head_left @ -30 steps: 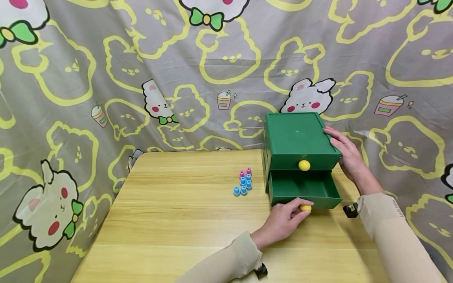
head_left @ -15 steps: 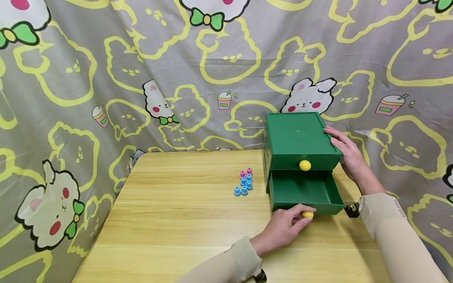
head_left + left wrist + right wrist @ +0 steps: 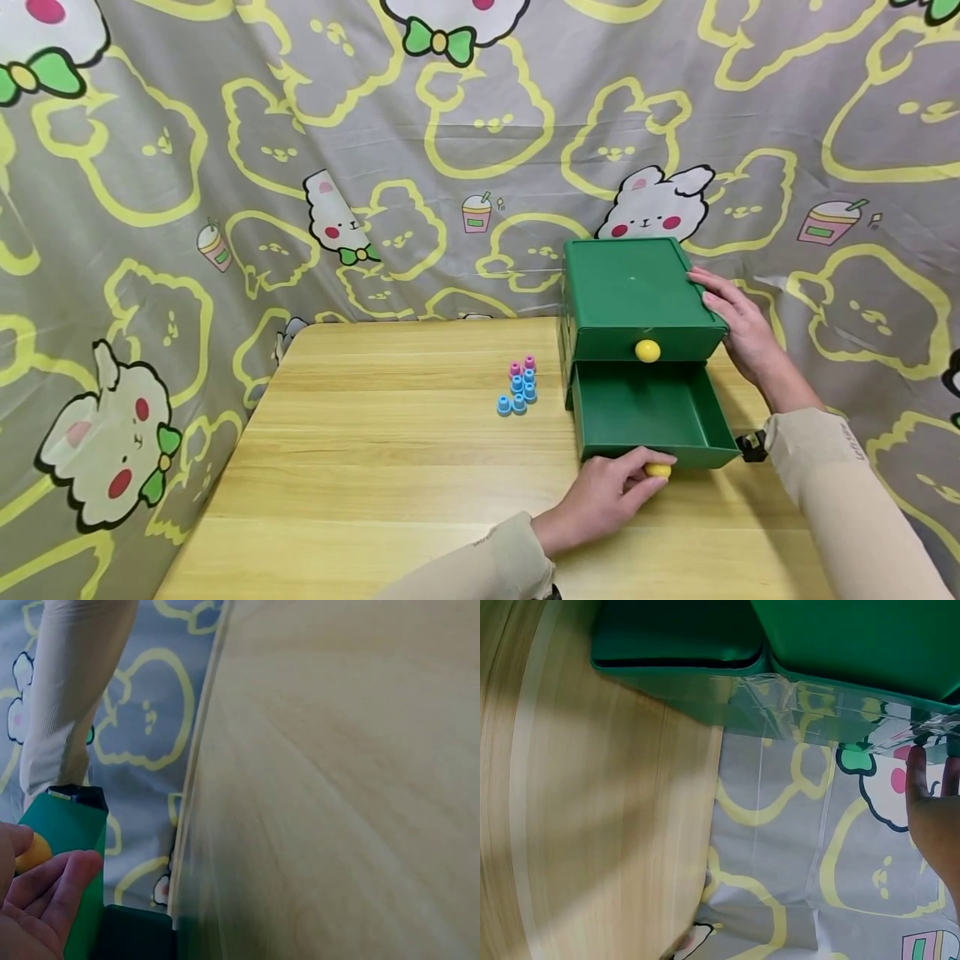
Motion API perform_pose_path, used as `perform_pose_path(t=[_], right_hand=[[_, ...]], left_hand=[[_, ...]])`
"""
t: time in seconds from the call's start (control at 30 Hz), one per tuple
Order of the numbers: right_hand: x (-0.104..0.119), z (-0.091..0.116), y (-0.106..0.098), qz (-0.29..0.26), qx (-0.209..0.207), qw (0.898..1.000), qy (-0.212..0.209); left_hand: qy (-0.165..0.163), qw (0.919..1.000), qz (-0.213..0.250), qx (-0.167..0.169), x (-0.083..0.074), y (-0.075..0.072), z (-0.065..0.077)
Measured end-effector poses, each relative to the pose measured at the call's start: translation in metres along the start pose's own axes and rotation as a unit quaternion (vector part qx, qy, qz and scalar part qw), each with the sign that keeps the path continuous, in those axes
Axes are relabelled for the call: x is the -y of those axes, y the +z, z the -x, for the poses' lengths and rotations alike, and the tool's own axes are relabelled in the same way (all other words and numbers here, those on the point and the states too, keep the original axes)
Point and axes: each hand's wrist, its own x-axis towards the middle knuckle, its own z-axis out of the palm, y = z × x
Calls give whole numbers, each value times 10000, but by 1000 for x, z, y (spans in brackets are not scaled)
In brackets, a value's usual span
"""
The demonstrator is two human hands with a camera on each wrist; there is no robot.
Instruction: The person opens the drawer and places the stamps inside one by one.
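Note:
A green two-drawer cabinet (image 3: 633, 279) stands at the right of the table. Its lower drawer (image 3: 645, 412) is pulled well out, and nothing lies on the part of its floor that shows. My left hand (image 3: 600, 498) pinches the yellow knob (image 3: 658, 472) on that drawer's front; the knob (image 3: 34, 853) also shows between thumb and fingers in the left wrist view. The upper drawer, with its own yellow knob (image 3: 647, 351), is closed. Against the cabinet's right side rests my right hand (image 3: 738, 329), fingers stretched along the top edge.
Left of the cabinet, several small blue pegs (image 3: 517, 385) and two pink pegs (image 3: 515, 368) stand close together on the wooden table (image 3: 375, 450). A patterned grey curtain (image 3: 390, 125) hangs behind the table and at its sides.
My left hand has drawn the lower drawer further out toward me, keeping its pinch on the knob. The right hand stays in place on the cabinet.

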Motion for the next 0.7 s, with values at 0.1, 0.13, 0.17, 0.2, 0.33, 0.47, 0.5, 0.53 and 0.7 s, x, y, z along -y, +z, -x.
perform_pose_path(t=[0.1,0.13,0.17,0.2,0.33,0.47,0.5,0.53,0.7], right_hand=[[0,0,0,-23,5,10000,-4],[0,0,0,-28,6,10000,-2],[0,1,0,-36,4,10000,1],[0,1,1,-39,-1,10000,5],[0,1,1,-45,-5,10000,7],[0,1,2,-42,-5,10000,2],[0,1,2,-30,-19,10000,14],[0,1,2,-34,-25,10000,20],[1,1,2,-72,-62,9999,56]], left_hand=[[9,10000,-15,6,-1,1,1],[15,10000,-22,8,-1,1,2],[21,10000,-18,17,-1,1,2],[27,10000,-15,27,-1,2,3],[26,10000,17,56,-1,2,5],[-7,10000,24,85,-1,2,8],[-8,10000,22,96,-1,1,8],[-4,9999,9,102,-1,1,9],[70,9999,-68,106,-2,1,11]])
